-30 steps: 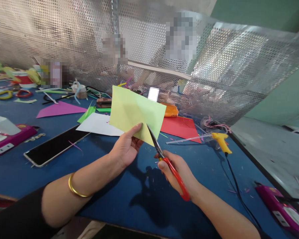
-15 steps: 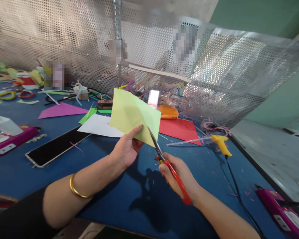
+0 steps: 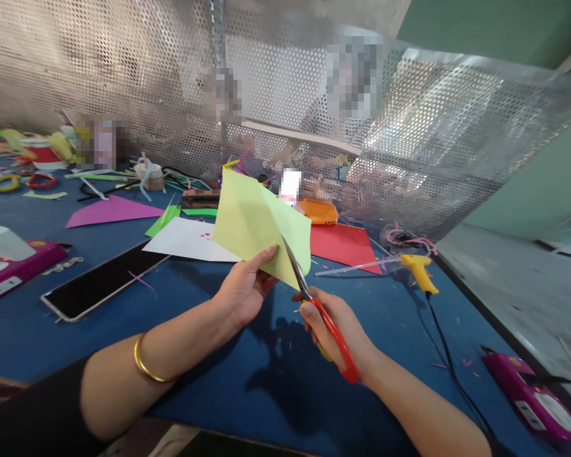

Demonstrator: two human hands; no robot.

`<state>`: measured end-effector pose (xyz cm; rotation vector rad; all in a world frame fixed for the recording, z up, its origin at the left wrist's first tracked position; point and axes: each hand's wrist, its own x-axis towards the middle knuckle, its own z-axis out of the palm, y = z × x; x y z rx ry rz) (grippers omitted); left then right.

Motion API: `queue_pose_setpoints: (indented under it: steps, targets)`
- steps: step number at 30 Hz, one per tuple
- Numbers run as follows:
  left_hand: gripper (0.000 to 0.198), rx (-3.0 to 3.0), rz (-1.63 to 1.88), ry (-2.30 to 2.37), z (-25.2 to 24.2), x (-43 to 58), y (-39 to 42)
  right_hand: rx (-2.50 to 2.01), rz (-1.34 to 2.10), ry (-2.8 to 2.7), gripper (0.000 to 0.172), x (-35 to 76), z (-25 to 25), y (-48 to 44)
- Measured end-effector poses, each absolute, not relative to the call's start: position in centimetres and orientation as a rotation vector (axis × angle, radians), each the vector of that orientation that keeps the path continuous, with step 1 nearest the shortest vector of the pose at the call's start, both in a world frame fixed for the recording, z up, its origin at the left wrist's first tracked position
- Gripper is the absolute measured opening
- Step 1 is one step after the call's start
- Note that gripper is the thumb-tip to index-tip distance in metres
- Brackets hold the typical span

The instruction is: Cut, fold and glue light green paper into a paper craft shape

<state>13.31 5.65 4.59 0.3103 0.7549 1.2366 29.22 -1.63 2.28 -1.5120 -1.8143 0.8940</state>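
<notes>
A pale yellow-green sheet of paper (image 3: 247, 222) is held up above the blue table by my left hand (image 3: 247, 285), thumb on the near face and fingers behind. My right hand (image 3: 337, 330) is closed round the red handle of a pair of scissors (image 3: 335, 339). The scissor blades reach into the sheet from its lower edge, just right of my left thumb. To the right of the blades, a strip of the sheet bends away. The fingers behind the paper are partly hidden.
White paper (image 3: 185, 240), pink paper (image 3: 114, 212) and red paper (image 3: 345, 244) lie beyond my hands. A phone (image 3: 99, 285) is at left, a yellow glue gun (image 3: 419, 270) at right. Purple power strips (image 3: 535, 393) flank the table. Behind stands a perforated metal screen (image 3: 171, 82), people beyond.
The strip right of the blades now bends further away from the rest of the sheet. Both hands keep their hold. The whole view has shifted slightly.
</notes>
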Motion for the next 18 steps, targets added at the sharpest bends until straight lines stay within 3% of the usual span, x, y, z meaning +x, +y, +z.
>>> queue_pose_setpoints:
  steps: [18]
  targets:
    - [0.014,0.259,1.203,0.712,4.79,13.51,5.47,-1.583,0.765,-1.805,0.053,28.97,2.23,-1.31]
